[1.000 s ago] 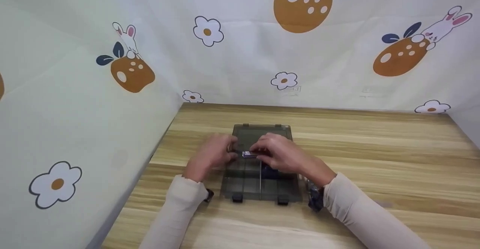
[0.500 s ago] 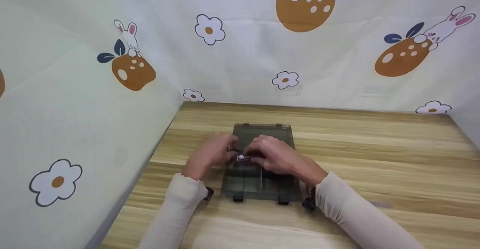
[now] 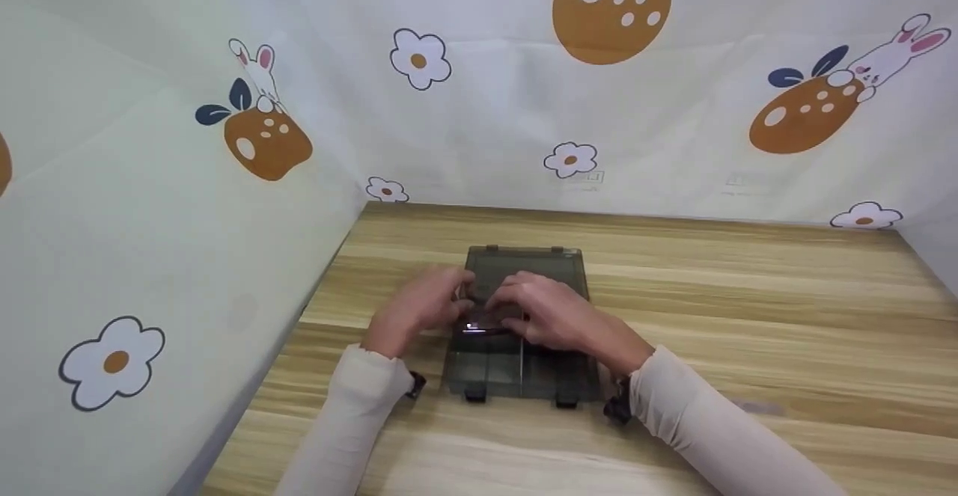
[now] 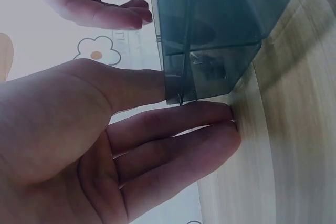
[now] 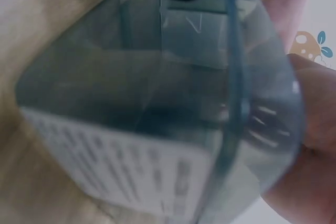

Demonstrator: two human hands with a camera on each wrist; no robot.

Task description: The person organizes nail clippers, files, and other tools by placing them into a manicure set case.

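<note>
A dark translucent compartment box (image 3: pixel 503 389) lies on the wooden table between both hands. At its left side my left hand (image 3: pixel 419 307) grips the edge, thumb at the rim and fingers along the outer wall, seen close in the left wrist view. Over the middle of the box is my right hand (image 3: pixel 554 313), its fingers bent and slightly spread. A small dark glossy bar with a pale shiny end (image 3: pixel 473 327) shows just below those fingertips, over the left half of the box. In the left wrist view, the right fingertips (image 4: pixel 137 20) are right at the box's top, no bar visible between them.
The wooden table (image 3: pixel 748 301) spreads to the right and in front of the box. Patterned sheets (image 3: pixel 479 114) stand behind it and at the left. Black latches (image 3: pixel 566 404) stick out from the box's near edge, and a printed label (image 5: pixel 121 166) covers one side wall.
My right hand has shifted a little left over the box. The small glossy bar has moved left and lower, away from the right fingertips, while the left hand has stayed put.
</note>
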